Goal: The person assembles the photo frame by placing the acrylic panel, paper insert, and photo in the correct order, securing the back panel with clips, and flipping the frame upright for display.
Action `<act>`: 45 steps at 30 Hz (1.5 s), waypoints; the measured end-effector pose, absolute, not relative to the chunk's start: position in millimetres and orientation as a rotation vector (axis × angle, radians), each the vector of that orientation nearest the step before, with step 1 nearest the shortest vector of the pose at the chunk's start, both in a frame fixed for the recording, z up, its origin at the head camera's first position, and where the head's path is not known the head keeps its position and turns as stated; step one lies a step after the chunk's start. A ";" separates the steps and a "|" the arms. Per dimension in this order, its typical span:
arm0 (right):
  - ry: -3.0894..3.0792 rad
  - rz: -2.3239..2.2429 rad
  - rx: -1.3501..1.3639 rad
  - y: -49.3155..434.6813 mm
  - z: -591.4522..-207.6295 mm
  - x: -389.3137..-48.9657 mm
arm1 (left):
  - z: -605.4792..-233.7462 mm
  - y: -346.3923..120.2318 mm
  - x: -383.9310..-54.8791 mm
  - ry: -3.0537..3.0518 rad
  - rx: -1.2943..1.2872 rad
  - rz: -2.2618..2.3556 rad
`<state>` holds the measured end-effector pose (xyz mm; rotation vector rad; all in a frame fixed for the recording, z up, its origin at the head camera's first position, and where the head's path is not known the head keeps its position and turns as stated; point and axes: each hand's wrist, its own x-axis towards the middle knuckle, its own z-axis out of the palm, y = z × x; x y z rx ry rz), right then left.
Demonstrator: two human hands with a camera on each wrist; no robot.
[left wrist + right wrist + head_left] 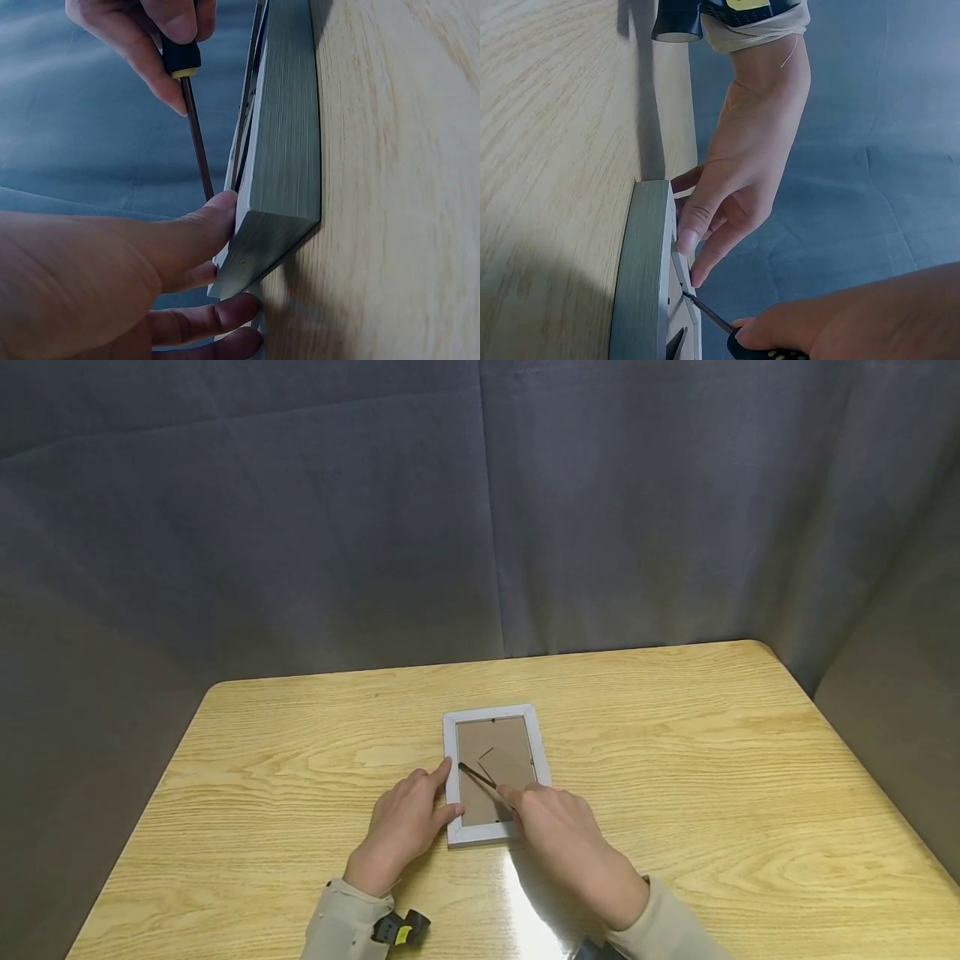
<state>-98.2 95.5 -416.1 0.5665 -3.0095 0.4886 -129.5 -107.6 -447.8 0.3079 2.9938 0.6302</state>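
A white picture frame [452,777] lies face down on the table, its brown backing board [480,735] showing. My left hand [408,814] holds the frame's left side, thumb and index finger on the rim; in the left wrist view other fingers bend by its outer side. My right hand [558,831] grips a screwdriver [196,139] by its black handle, which has a yellow collar. The slanted shaft reaches the inner left edge of the frame, with the tip at a small dark tab [461,765]. Handle and palm mostly hide each other in the head view.
The frame stands on a light wood-grain table [712,760]. Small dark tabs [493,721] sit along the frame's inner edge, and a stand outline [487,760] marks the backing. Grey curtains [337,527] hang behind and at both sides. Each wrist wears a camera device [401,928].
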 end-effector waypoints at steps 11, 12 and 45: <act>-3.007 0.496 0.561 94.8 -416.3 -97.5 | -447.8 -107.7 -129.6 2.999 0.317 0.628; -3.008 0.493 0.560 94.7 -416.2 -97.5 | -447.8 -107.7 -129.6 2.999 0.317 0.627; -3.005 0.455 0.572 93.7 -416.8 -96.1 | -448.2 -108.0 -129.0 2.990 0.313 0.631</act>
